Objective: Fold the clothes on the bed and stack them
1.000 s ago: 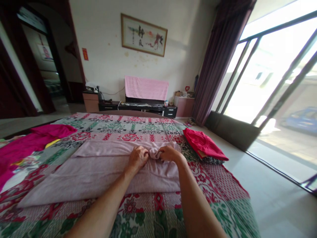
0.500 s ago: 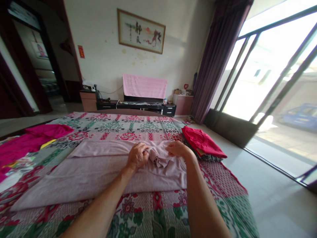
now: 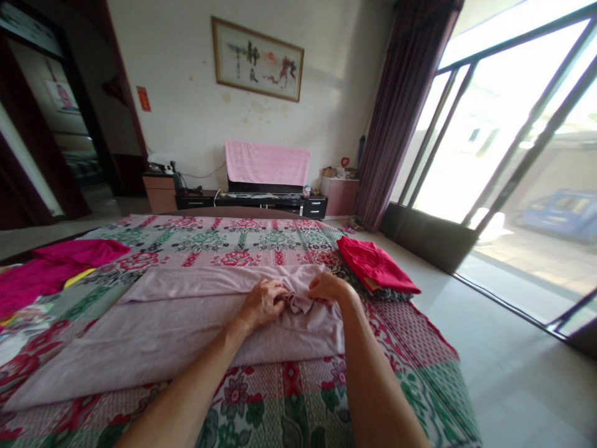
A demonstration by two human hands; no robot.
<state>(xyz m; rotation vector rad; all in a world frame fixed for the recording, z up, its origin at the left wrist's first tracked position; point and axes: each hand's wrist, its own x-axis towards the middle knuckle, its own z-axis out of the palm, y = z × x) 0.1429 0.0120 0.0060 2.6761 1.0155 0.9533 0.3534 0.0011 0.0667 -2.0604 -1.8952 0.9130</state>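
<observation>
A pale mauve garment [image 3: 186, 323] lies spread lengthwise on a patterned blanket [image 3: 293, 398], its far side folded over toward me. Near its right end the fabric is bunched up between my two hands. My left hand [image 3: 265, 302] has its fingers curled round the left side of that bunch. Across from it, my right hand [image 3: 326, 287] pinches the cloth on the right side, close to the far edge. What kind of garment it is cannot be made out for sure.
Folded red clothing [image 3: 375, 264] is stacked at the right edge of the blanket. On the left lies a loose pile with a magenta garment [image 3: 60, 267]. Beyond the blanket stand a low black cabinet [image 3: 196, 200] and a television under a pink towel [image 3: 268, 163].
Both hands stay at the bunched part, and the right one has come slightly nearer to me. The ruffled cloth between them looks more gathered. The view has shifted slightly.
</observation>
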